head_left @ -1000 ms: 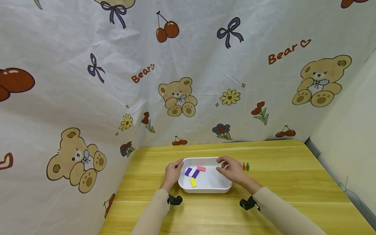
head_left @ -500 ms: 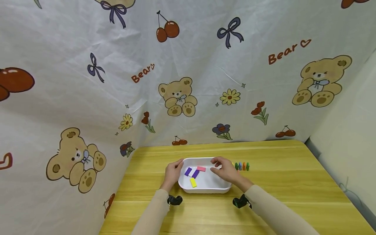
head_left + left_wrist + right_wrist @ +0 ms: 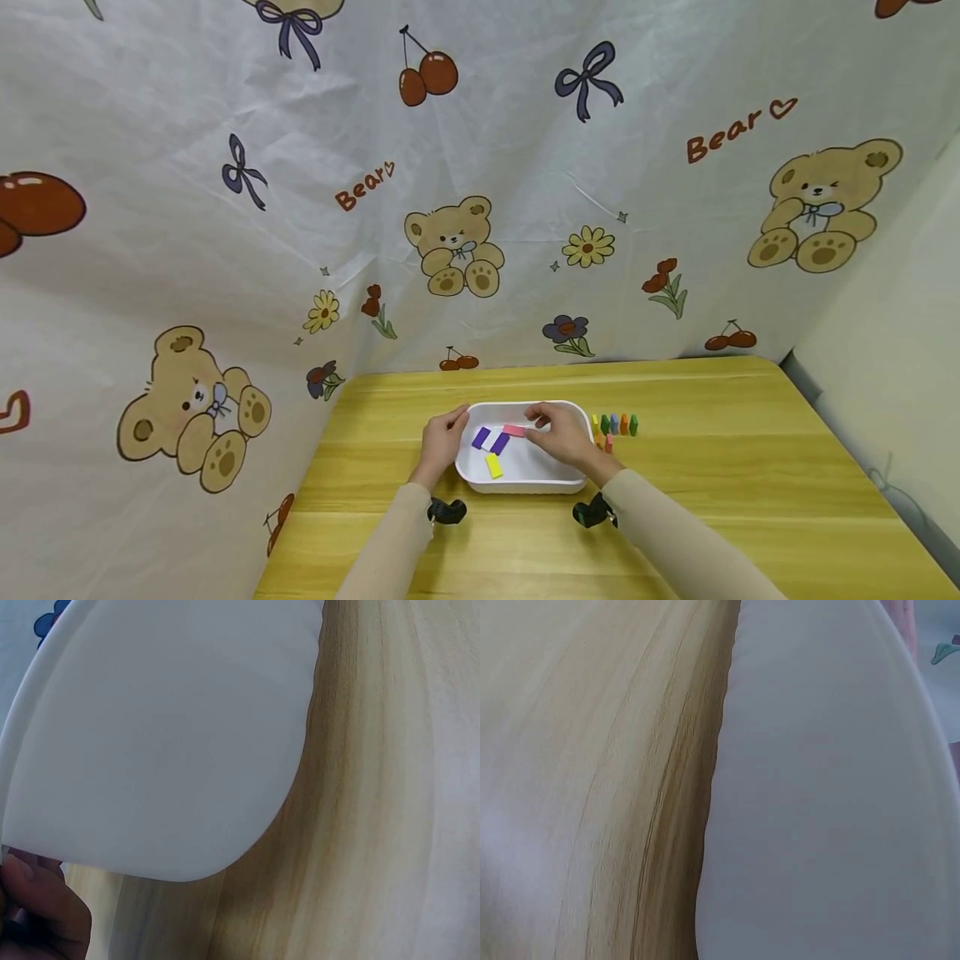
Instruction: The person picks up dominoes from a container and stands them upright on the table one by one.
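A white plastic tray [image 3: 525,487] sits on the table, its outer wall filling much of both wrist views. My left hand [image 3: 438,446] grips the tray's left rim between thumb and fingers. Inside lie small flat blocks like dominoes: a pink block [image 3: 513,431], two purple ones, a white block [image 3: 491,440] between them, and a yellow block [image 3: 493,465]. Over the tray's right half, my right hand [image 3: 564,435] has thumb and forefinger apart, the thumb tip right at the pink block's end. In the right wrist view the tray wall hides most of that hand.
Right of the tray, several coloured blocks stand upright in a row, with a green block [image 3: 633,426] at its end. A pink block [image 3: 609,444] and an orange one stand in front. Behind the wooden table [image 3: 720,500] hangs a bear-print cloth [image 3: 517,333].
My right hand has moved left across the tray to the pink block, uncovering the standing blocks beside the tray. The left hand stays at the rim.
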The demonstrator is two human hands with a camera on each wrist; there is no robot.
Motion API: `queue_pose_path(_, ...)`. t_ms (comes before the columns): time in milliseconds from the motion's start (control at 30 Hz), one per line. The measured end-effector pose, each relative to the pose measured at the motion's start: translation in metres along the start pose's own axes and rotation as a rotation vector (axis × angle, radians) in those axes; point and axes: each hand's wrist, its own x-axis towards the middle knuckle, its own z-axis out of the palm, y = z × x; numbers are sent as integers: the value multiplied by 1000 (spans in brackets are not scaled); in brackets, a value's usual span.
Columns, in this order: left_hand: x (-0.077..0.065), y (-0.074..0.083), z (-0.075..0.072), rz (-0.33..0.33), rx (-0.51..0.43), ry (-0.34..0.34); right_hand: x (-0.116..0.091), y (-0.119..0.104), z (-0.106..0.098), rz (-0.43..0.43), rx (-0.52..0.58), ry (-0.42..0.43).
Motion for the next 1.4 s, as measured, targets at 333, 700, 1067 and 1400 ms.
queue_pose_path(333,1,-3,0,2,10,8,9,4,18,34,31,-38)
queue_pose_path(700,0,1,-1,2,-8,4,21,9,32,-26,1,-65)
queue_pose_path(1067,-1,2,-1,-8,-1,3,23,14,39,-97,-87,-77)
queue_pose_path(1400,-3,3,-1,-31,-5,-1,20,18,38,-150,-144,-55)
